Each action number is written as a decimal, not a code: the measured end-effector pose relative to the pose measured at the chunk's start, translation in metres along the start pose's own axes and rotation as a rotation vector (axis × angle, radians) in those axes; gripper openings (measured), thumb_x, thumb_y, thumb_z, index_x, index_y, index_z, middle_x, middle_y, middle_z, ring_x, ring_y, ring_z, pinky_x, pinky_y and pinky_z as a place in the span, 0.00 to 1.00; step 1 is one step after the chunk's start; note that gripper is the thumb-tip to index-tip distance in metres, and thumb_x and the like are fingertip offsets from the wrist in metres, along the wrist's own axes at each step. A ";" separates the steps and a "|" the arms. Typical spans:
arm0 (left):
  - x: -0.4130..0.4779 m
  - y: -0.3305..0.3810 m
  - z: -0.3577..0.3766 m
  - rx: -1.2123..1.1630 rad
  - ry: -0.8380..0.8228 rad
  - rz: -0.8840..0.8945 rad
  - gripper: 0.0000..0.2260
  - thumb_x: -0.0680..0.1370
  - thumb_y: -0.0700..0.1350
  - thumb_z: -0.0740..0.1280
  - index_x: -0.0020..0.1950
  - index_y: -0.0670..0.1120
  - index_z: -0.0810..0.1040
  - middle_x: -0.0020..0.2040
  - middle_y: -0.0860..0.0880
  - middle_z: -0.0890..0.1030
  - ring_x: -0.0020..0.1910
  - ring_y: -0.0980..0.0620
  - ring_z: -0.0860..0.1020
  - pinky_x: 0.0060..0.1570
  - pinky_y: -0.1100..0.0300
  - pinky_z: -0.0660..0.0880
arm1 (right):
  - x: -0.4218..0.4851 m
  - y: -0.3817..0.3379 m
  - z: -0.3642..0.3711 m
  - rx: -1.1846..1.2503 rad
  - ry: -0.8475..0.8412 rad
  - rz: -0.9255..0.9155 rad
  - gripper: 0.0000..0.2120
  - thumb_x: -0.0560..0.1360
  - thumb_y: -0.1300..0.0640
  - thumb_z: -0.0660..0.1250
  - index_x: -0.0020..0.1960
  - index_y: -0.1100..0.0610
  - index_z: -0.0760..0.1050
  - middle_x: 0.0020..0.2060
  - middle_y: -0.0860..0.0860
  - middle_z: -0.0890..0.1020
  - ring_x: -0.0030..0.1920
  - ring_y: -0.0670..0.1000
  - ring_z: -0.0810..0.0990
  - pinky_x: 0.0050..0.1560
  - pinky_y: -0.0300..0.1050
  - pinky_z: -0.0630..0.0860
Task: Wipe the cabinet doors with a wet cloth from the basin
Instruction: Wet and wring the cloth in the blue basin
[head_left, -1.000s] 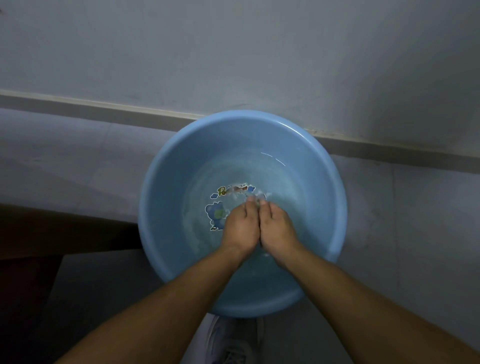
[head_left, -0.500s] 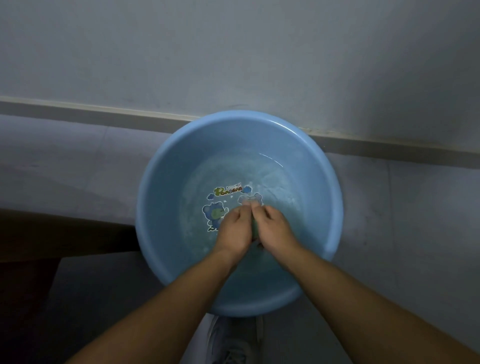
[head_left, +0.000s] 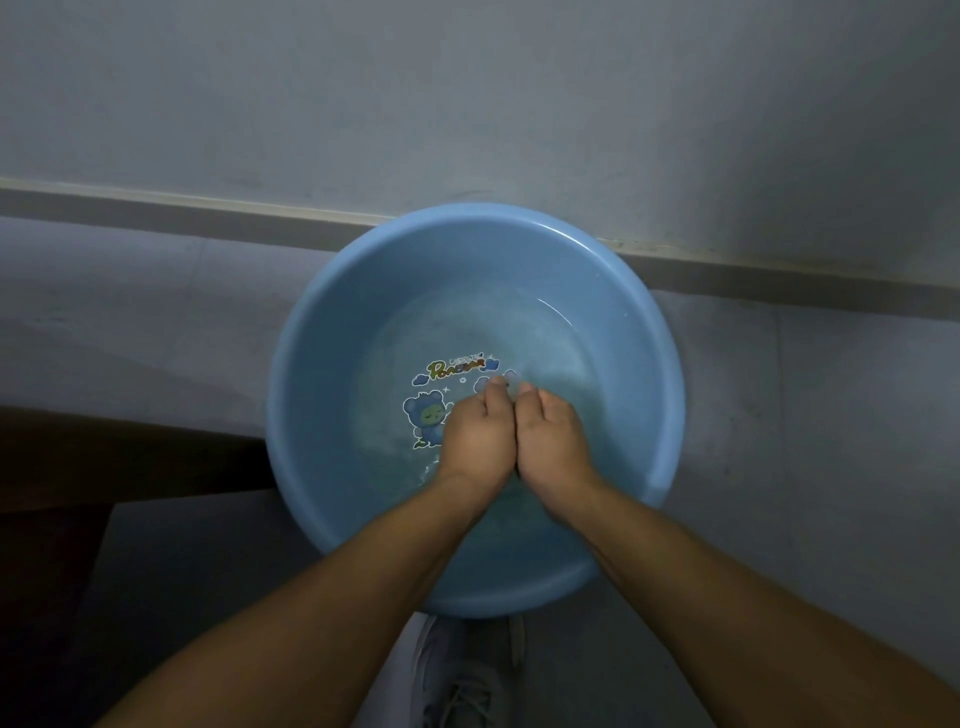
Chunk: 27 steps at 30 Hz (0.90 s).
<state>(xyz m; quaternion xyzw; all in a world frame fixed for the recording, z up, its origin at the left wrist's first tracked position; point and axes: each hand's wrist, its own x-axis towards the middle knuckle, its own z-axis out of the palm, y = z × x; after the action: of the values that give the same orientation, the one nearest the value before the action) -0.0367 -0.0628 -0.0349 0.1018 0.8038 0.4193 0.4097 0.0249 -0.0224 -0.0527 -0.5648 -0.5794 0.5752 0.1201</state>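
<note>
We see both hands down in the basin (head_left: 306, 395), centre of frame, backs up. Left hand (head_left: 480, 434) and right hand (head_left: 553, 436) touch along their inner edges from fingertips to heel. Fingers (head_left: 496, 387) on both curl down and inward, with the tips at or in the water (head_left: 545, 338). Forearms come in from the lower corners and meet in a V.

Palms and the undersides of the fingers are hidden, so we can't tell whether either hand grips anything. We can't make out the cloth. There's only a thin dark sliver between the heels of the hands, too small to identify. The light is dim. A dark brown shape (head_left: 104, 457) at mid-left is too dark to identify.

The basin is round, light blue plastic, and sits on the grey floor (head_left: 831, 441). Its far rim is at the baseboard (head_left: 208, 210), under a plain wall (head_left: 467, 104). The water is shallow and clear. A cartoon bear sticker (head_left: 431, 410) on the bottom is partly covered by the left hand. A pale laced shoe (head_left: 457, 675) is at bottom centre, its toe under the near rim.
</note>
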 end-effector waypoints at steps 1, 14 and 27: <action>-0.002 0.001 0.001 -0.020 0.020 -0.006 0.24 0.87 0.50 0.56 0.33 0.44 0.76 0.32 0.47 0.80 0.34 0.48 0.77 0.40 0.56 0.73 | 0.000 0.001 0.001 0.017 0.013 0.006 0.19 0.85 0.56 0.57 0.48 0.66 0.81 0.44 0.60 0.85 0.49 0.60 0.83 0.52 0.54 0.78; -0.045 0.062 -0.037 0.040 -0.145 -0.055 0.15 0.85 0.57 0.56 0.54 0.51 0.79 0.51 0.48 0.83 0.52 0.49 0.81 0.51 0.56 0.79 | -0.051 -0.065 -0.039 0.453 -0.224 0.414 0.13 0.81 0.49 0.67 0.55 0.59 0.75 0.50 0.57 0.82 0.42 0.55 0.86 0.33 0.49 0.83; -0.233 0.329 -0.110 0.414 -0.307 0.169 0.11 0.84 0.52 0.62 0.46 0.48 0.79 0.41 0.47 0.83 0.42 0.48 0.81 0.47 0.50 0.77 | -0.234 -0.306 -0.241 0.476 0.055 0.335 0.10 0.77 0.56 0.74 0.57 0.53 0.80 0.55 0.59 0.81 0.42 0.54 0.84 0.34 0.46 0.82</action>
<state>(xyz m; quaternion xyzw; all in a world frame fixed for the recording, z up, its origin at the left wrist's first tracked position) -0.0280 -0.0395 0.3821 0.3123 0.7896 0.2584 0.4607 0.1353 0.0123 0.3863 -0.6239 -0.3232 0.6913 0.1684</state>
